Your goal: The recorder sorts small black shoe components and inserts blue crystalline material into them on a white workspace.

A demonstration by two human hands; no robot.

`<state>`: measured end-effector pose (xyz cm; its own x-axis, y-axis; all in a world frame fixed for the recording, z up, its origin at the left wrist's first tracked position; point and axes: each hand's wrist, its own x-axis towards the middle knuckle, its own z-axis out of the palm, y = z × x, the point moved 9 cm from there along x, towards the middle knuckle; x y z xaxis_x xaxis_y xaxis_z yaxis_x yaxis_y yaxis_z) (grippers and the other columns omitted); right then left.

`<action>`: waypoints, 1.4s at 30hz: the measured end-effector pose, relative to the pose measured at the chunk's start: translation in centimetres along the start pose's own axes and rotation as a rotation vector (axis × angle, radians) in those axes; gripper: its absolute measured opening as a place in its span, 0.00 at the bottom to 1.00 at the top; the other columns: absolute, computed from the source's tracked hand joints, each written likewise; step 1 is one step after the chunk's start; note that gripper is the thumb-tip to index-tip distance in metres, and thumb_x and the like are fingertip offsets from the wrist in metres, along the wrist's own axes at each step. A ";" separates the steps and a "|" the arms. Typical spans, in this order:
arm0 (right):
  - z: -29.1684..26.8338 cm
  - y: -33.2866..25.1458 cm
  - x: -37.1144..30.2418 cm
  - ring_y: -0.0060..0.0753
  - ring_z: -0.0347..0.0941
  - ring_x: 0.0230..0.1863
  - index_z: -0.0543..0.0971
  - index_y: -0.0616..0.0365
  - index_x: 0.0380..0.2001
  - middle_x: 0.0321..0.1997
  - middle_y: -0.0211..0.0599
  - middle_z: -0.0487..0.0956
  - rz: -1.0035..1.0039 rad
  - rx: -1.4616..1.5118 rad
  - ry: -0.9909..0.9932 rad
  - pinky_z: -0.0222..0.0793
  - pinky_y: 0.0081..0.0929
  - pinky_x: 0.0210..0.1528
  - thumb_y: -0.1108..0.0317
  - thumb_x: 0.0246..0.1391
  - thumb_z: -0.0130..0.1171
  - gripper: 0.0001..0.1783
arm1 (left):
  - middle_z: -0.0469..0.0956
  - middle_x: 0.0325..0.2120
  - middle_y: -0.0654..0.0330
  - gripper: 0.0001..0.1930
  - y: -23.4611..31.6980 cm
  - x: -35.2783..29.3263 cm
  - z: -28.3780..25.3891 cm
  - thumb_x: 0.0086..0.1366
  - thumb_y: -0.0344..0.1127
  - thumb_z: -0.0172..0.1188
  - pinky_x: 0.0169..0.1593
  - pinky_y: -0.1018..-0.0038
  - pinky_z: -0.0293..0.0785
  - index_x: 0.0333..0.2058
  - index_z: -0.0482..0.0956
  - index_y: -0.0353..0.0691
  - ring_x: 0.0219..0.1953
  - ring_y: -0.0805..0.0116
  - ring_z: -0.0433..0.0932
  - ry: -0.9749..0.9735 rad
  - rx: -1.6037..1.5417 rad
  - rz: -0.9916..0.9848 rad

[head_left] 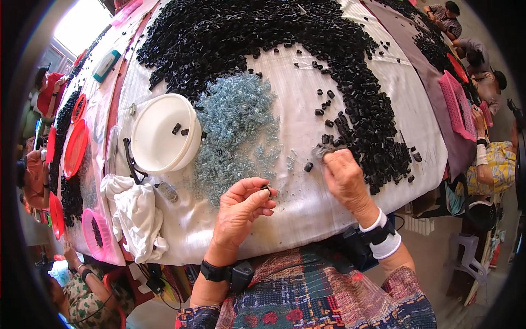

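Pinching a dark part (266,188), the left hand (240,211) sits at six o'clock; the right hand (345,174) curls at four over a grey scrap (322,150) (grip unclear). Two pieces (176,129) occupy the nine-o'clock bowl (156,145); the noon heap (246,33) looks largely undone.

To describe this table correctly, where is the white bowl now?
In the head view's left half, the white bowl stands beside the bluish springs, beyond the white cloth.

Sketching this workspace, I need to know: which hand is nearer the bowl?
Left. The left hand is below and right of the bowl; the right hand is farther right, past the springs.
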<state>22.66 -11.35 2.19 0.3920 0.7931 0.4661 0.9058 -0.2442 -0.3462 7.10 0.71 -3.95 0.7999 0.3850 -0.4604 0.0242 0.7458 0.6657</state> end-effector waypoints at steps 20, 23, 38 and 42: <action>1.0 0.2 2.3 0.36 0.70 0.37 0.74 0.57 0.33 0.30 0.34 0.74 -0.005 -0.201 0.000 0.66 0.28 0.37 0.78 0.36 0.57 0.15 | 0.78 0.32 0.54 0.08 -0.5 0.3 0.6 0.59 0.24 0.56 0.32 0.77 0.76 0.38 0.75 0.36 0.29 0.71 0.78 -0.017 0.025 -0.023; 1.3 -0.4 1.9 0.36 0.69 0.38 0.75 0.58 0.34 0.32 0.34 0.75 -0.047 -0.117 -0.043 0.66 0.29 0.38 0.79 0.35 0.57 0.17 | 0.78 0.32 0.54 0.07 -0.3 0.1 0.6 0.59 0.24 0.56 0.31 0.77 0.76 0.38 0.75 0.36 0.29 0.71 0.77 -0.016 0.052 -0.018; 0.6 -1.0 1.7 0.33 0.69 0.38 0.75 0.57 0.33 0.31 0.31 0.76 -0.102 -0.178 -0.016 0.63 0.28 0.39 0.78 0.37 0.58 0.14 | 0.79 0.33 0.54 0.08 -0.9 0.3 1.1 0.58 0.25 0.58 0.32 0.77 0.77 0.38 0.76 0.37 0.30 0.71 0.79 -0.007 0.096 -0.021; 0.0 -0.9 1.8 0.34 0.70 0.34 0.73 0.58 0.36 0.30 0.33 0.75 -0.038 -0.027 0.017 0.67 0.30 0.37 0.80 0.37 0.57 0.17 | 0.79 0.32 0.56 0.09 -0.6 0.4 1.6 0.56 0.26 0.61 0.32 0.78 0.76 0.37 0.76 0.35 0.31 0.71 0.78 -0.020 0.171 0.029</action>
<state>22.52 -9.72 3.33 0.3599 0.7924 0.4925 0.9240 -0.2297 -0.3058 8.35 -0.45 -3.58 0.8134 0.3928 -0.4291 0.1016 0.6303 0.7696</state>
